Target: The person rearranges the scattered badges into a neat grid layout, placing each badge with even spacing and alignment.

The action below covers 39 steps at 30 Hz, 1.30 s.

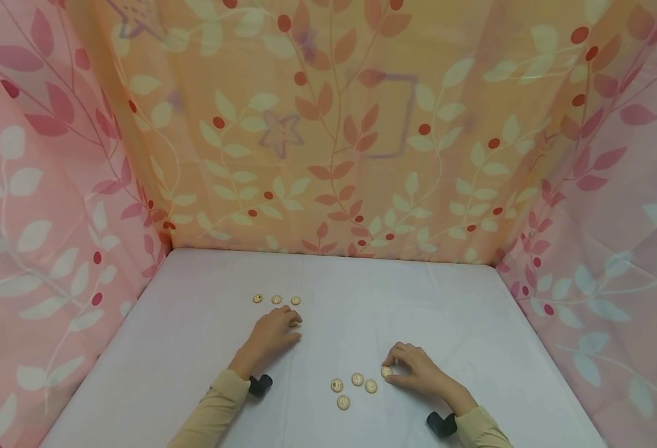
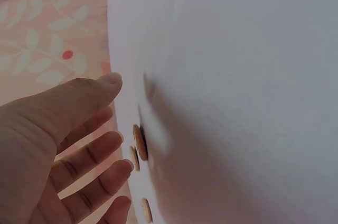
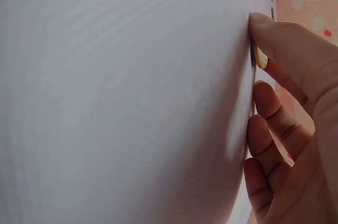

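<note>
My left hand hovers over the table just in front of a row of three small round wooden discs. A further disc shows partly under its fingers. In the left wrist view the thumb and fingers are spread loosely, apart from the disc standing out on the cloth. My right hand pinches another wooden disc between thumb and forefinger, low at the tabletop. The right wrist view shows part of that disc behind the thumb; the other fingers are bent near the cloth.
Several loose discs lie left of my right hand, with dark markings on their faces. A white cloth covers the table. Patterned curtains close in the back and both sides. Black wrist devices sit at both cuffs.
</note>
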{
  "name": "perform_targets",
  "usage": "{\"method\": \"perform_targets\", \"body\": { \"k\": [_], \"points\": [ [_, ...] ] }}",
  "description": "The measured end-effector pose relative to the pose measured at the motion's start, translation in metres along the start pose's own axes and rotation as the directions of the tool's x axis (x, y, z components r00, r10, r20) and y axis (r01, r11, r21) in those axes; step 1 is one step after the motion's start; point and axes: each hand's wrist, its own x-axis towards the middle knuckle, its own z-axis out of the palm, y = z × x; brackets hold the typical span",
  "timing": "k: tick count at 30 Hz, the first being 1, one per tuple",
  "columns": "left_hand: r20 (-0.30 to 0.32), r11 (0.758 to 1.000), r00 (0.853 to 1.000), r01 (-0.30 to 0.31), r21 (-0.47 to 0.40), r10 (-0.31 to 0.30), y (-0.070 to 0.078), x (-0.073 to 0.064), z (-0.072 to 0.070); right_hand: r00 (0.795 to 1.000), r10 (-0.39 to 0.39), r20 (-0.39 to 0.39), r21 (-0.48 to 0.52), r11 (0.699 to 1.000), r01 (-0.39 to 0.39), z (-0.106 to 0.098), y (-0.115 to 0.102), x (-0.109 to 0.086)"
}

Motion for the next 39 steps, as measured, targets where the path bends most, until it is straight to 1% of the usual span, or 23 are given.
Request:
{"method": "perform_targets", "body": {
  "k": [4,7,13,17,23,27,30,34,39],
  "points": [
    [-0.002,0.999,0.999,-0.038,0.028,0.038,0.002,-0.003,0.007,1.000,0.011,0.005,0.000,1.000,-0.011,0.000,-0.001,0.001],
    [0.015,0.997,0.998,-0.069,0.040,0.068,0.007,-0.006,0.011,1.000,0.025,0.014,-0.001,1.000,-0.025,0.000,-0.001,0.001],
    [0.070,0.992,0.991,-0.116,0.054,0.112,0.021,-0.014,0.015,0.999,0.043,0.024,-0.007,0.999,-0.043,0.001,-0.001,0.002],
    [0.108,0.988,0.984,-0.144,0.048,0.138,0.034,-0.020,0.014,0.998,0.052,0.026,-0.017,0.999,-0.051,0.002,0.001,0.001],
    [0.177,0.981,0.967,-0.190,0.028,0.183,0.050,-0.025,0.015,0.999,0.044,0.019,-0.011,0.999,-0.043,0.002,0.001,0.001],
    [0.231,0.974,0.947,-0.226,-0.004,0.221,0.059,-0.028,0.019,0.999,0.044,0.013,-0.017,0.999,-0.044,0.002,0.001,0.001],
    [0.249,0.967,0.935,-0.255,-0.024,0.253,0.063,-0.031,0.021,0.999,0.043,0.013,-0.013,0.999,-0.043,0.002,0.001,0.001],
    [0.258,0.965,0.931,-0.261,-0.019,0.257,0.069,-0.033,0.022,0.999,0.044,0.015,-0.005,0.999,-0.043,0.002,0.000,0.000],
    [0.283,0.971,0.930,-0.239,-0.015,0.233,0.076,-0.034,0.024,0.999,0.045,0.016,-0.005,0.999,-0.044,0.001,0.000,0.001]
  ]
}}
